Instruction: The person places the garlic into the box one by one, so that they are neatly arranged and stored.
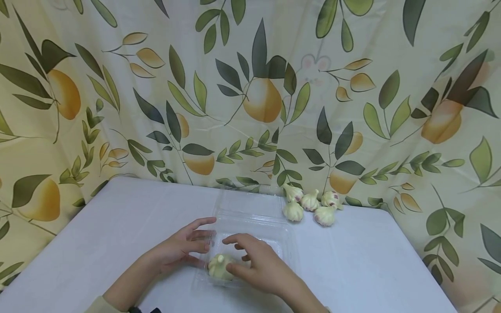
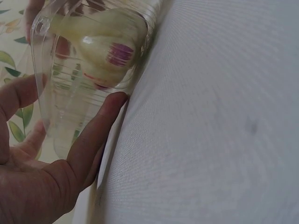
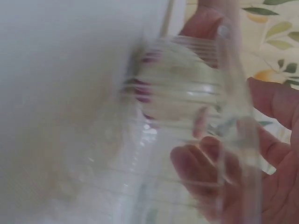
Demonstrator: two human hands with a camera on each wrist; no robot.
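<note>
Garlic (image 1: 219,268) in box's (image 1: 285,237) near left corner, left hand (image 1: 185,244) loosely spread against the side, right hand (image 1: 261,263) kinda relaxed over it, neither gripping anything, five bulbs (image 1: 310,201) by table's (image 1: 372,265) far edge

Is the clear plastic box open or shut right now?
Open: the clear plastic box has its lid folded back at the far side, leaving the garlic bulb inside uncovered.

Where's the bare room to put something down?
The table is bare left of the left hand, back to the curtain, and right of the clear box, in front of the garlic cluster. It's crowded at the box, with left hand, right hand and one bulb, and beside the open lid, where the cluster lies.
</note>
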